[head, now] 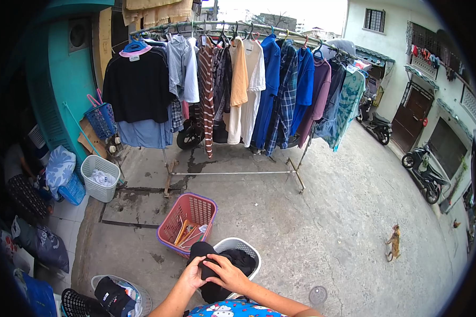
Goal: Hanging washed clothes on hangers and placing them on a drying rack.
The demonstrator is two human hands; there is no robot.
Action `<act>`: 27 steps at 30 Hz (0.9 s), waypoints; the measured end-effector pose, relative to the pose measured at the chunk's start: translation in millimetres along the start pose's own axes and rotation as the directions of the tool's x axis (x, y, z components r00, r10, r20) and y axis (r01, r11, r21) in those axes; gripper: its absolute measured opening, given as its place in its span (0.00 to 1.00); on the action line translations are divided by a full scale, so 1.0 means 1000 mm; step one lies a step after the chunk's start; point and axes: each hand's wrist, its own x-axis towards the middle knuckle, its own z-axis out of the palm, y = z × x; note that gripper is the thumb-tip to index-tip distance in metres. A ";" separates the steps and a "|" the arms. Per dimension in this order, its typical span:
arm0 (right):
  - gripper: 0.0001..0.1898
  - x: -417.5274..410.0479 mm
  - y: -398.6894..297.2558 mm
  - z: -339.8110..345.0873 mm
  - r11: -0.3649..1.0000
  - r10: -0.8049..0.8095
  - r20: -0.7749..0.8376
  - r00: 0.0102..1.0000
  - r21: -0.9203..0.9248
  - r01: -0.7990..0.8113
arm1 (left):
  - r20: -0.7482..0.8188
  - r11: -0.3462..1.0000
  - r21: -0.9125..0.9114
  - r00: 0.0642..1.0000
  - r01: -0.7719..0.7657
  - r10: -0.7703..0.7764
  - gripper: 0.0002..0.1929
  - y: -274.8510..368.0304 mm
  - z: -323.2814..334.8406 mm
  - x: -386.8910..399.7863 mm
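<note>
My left hand (pixel 194 273) and my right hand (pixel 227 272) both grip a black cloth item (pixel 201 250), perhaps a cap, near my body. Right behind it stands a white plastic laundry basket (pixel 255 253) with dark clothes (pixel 242 261) inside. A pink plastic basket (pixel 168 226) with a purple rim holds several clothes hangers (pixel 186 233). Farther ahead, a metal clothes rack (pixel 234 173) carries many garments on hangers, among them a black shirt (pixel 137 87), a striped brown garment (pixel 207 95) and a blue shirt (pixel 267 87).
At lower left is a basket of clothes (pixel 144 297). A pale basket (pixel 115 172) stands by the teal wall (pixel 73 79), with a person (pixel 23 182) beside it. A cat (pixel 394 242) is on the concrete at right, near parked motorcycles (pixel 422 168). A round cover (pixel 317 295) lies in the ground.
</note>
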 end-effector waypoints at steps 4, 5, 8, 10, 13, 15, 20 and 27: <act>0.29 -0.006 0.016 -0.007 0.995 -0.052 -0.012 0.999 -0.082 0.051 | -0.081 0.997 0.069 0.996 0.040 -0.034 0.09 -0.003 0.002 0.008; 0.29 -0.007 0.020 -0.008 0.988 -0.082 0.005 0.997 -0.132 0.082 | -0.043 0.999 0.039 0.999 -0.005 0.006 0.09 -0.006 0.001 0.012; 0.26 -0.012 0.032 -0.008 0.994 -0.018 0.001 1.000 -0.111 0.018 | -0.016 0.998 0.037 0.999 -0.045 0.045 0.09 -0.008 -0.002 0.021; 0.24 -0.015 0.039 -0.008 0.995 0.073 -0.076 0.994 -0.059 -0.078 | 0.040 0.998 -0.024 0.997 -0.065 0.066 0.11 -0.011 0.000 0.024; 0.16 -0.013 0.046 -0.011 0.970 0.241 -0.206 0.948 0.059 -0.234 | 0.095 0.991 0.074 0.990 -0.112 0.105 0.14 -0.019 0.007 0.020; 0.12 -0.005 0.047 -0.017 0.909 0.412 -0.201 0.889 0.022 -0.417 | 0.264 0.586 0.608 0.833 -0.535 0.486 0.28 -0.036 0.015 0.018; 0.10 0.028 0.037 -0.046 0.906 0.393 -0.338 0.855 -0.018 -0.423 | 0.401 -0.279 0.916 0.633 -0.289 0.662 0.21 -0.044 0.008 0.028; 0.12 0.052 0.048 -0.088 0.864 0.394 -0.396 0.829 -0.148 -0.481 | 0.229 -0.233 0.970 0.581 -0.069 0.781 0.09 0.005 -0.072 0.037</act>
